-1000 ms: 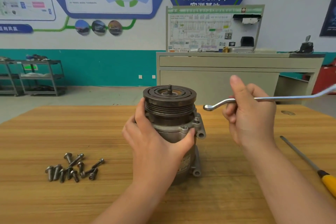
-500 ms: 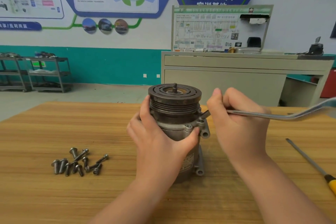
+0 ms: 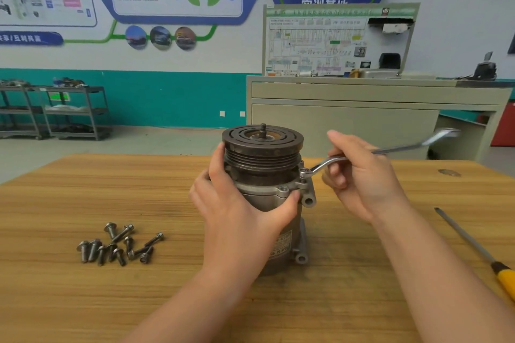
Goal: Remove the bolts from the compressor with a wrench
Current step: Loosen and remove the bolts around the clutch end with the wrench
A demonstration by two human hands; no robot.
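Behind my left hand (image 3: 245, 211) most of the compressor (image 3: 267, 175) body is hidden; its label is only partly readable. I see it standing upright mid-counter (image 3: 83, 189), my left fingers (image 3: 216, 164) and thumb curled around its housing. My right hand (image 3: 362, 175) pinches the wrench (image 3: 328, 163), whose ring end sits on a bolt (image 3: 304, 170) at the flange; the far end blurs. Loose bolts (image 3: 119, 245) lie toward the left edge, a screwdriver (image 3: 479, 250) is cut off at the right edge, bare wood between.

one compressor (image 3: 267, 192), one wrench (image 3: 390, 151), one screwdriver (image 3: 473, 245), about ten loose bolts (image 3: 119, 245)
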